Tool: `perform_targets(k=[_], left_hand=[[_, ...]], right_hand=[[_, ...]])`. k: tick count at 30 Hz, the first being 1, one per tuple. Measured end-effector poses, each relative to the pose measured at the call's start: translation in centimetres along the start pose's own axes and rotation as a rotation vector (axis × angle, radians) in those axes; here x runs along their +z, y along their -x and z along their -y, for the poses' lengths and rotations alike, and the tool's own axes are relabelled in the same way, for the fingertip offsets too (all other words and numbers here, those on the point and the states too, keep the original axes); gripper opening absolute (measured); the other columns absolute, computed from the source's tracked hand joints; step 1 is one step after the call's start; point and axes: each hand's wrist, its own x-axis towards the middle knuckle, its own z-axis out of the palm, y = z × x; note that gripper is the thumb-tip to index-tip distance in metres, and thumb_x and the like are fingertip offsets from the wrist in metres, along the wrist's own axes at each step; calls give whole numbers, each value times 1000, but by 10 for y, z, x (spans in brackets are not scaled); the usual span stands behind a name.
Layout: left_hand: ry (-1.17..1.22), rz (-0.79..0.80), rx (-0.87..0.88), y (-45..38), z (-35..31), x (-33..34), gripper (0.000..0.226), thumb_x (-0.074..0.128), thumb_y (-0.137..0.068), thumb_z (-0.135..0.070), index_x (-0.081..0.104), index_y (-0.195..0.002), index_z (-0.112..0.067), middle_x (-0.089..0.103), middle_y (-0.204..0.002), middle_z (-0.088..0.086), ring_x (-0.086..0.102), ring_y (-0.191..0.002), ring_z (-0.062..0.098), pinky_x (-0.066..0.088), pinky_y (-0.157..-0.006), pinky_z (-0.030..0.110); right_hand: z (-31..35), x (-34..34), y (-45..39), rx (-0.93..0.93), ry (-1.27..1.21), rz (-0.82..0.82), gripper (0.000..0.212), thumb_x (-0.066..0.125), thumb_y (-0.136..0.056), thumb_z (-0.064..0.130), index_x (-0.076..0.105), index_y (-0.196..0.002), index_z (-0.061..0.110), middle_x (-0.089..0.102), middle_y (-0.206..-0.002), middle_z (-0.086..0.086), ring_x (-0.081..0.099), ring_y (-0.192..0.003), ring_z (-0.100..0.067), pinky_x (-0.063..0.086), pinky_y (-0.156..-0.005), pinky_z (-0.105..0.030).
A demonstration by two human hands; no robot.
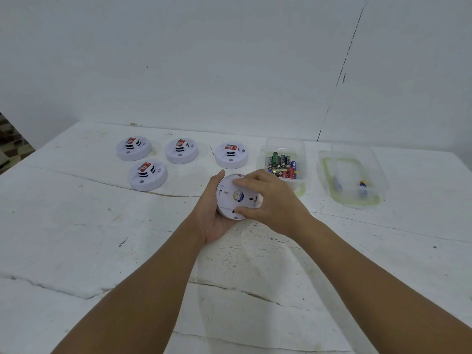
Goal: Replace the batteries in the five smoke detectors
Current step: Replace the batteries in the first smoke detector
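Note:
A white round smoke detector [231, 198] is held above the table with its back plate facing me. My left hand [213, 215] cups it from underneath and from the left. My right hand [273, 200] grips its right rim, fingers across the top edge and thumb on the lower edge. Several more white detectors sit face up on the table: one at the far left [133, 149], one in the middle [181, 150], one to the right [231, 155], one nearer [147, 175]. A clear tub [283, 149] holds several batteries [282, 166].
A second clear tub [353, 175] at the right holds two batteries [363, 186]. The white table [102, 238] has cracks and scuffs. A white wall stands behind it. The table's left edge drops off near a patterned floor [10, 141].

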Motion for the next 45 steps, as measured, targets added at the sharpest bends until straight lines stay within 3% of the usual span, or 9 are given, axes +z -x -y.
perform_targets(k=[4, 11, 15, 18, 22, 27, 33, 45], left_hand=[[1, 9, -4, 1, -1, 2, 55, 42, -105, -55, 76, -114, -14, 70, -125, 17, 70, -107, 34, 60, -80, 45], [2, 9, -5, 2, -1, 5, 53, 43, -104, -54, 69, -121, -12, 72, -121, 17, 73, -100, 32, 62, -71, 40], [8, -3, -3, 3, -1, 5, 54, 42, -104, -54, 72, -118, -11, 73, -120, 16, 75, -99, 30, 63, -76, 40], [18, -15, -10, 3, 0, 5, 57, 42, -104, -53, 80, -106, -11, 73, -118, 17, 75, -97, 30, 63, -77, 40], [-7, -42, -17, 2, -1, 6, 55, 44, -104, -55, 77, -112, -11, 73, -118, 17, 74, -98, 29, 61, -80, 40], [22, -40, -30, 2, -1, 6, 58, 44, -103, -55, 83, -102, -13, 75, -114, 16, 75, -95, 28, 63, -79, 38], [-11, -35, -34, 5, -2, 10, 52, 43, -104, -55, 71, -115, -12, 75, -107, 14, 76, -89, 25, 63, -72, 34], [-43, -36, -30, 3, -2, 7, 52, 42, -104, -55, 68, -121, -13, 76, -110, 14, 76, -90, 25, 63, -73, 35]], right_hand=[[4, 2, 1, 39, 18, -52, 63, 85, -81, 39, 64, -139, 28, 52, -116, 13, 51, -112, -8, 47, -95, -28], [12, 11, 5, 65, 75, -157, 65, 86, -76, 40, 66, -136, 22, 54, -108, 6, 56, -97, -15, 48, -77, -27], [14, 14, 5, 73, 105, -188, 64, 83, -74, 46, 67, -132, 23, 56, -105, 4, 57, -92, -16, 44, -73, -25], [17, 16, 5, 80, 123, -200, 64, 83, -74, 48, 67, -130, 23, 55, -104, 3, 57, -91, -17, 42, -72, -25], [20, 21, 5, 109, 172, -232, 64, 81, -73, 52, 67, -128, 22, 57, -103, -1, 59, -89, -22, 48, -73, -30], [27, 24, 4, 161, 211, -242, 66, 77, -76, 56, 65, -130, 20, 56, -105, -2, 60, -90, -24, 46, -72, -31], [32, 24, 2, 237, 212, -229, 66, 79, -75, 56, 61, -129, 23, 53, -108, 0, 58, -96, -21, 45, -76, -30], [36, 23, 3, 273, 267, -217, 67, 76, -76, 60, 59, -128, 21, 53, -107, 0, 58, -95, -21, 43, -75, -29]])
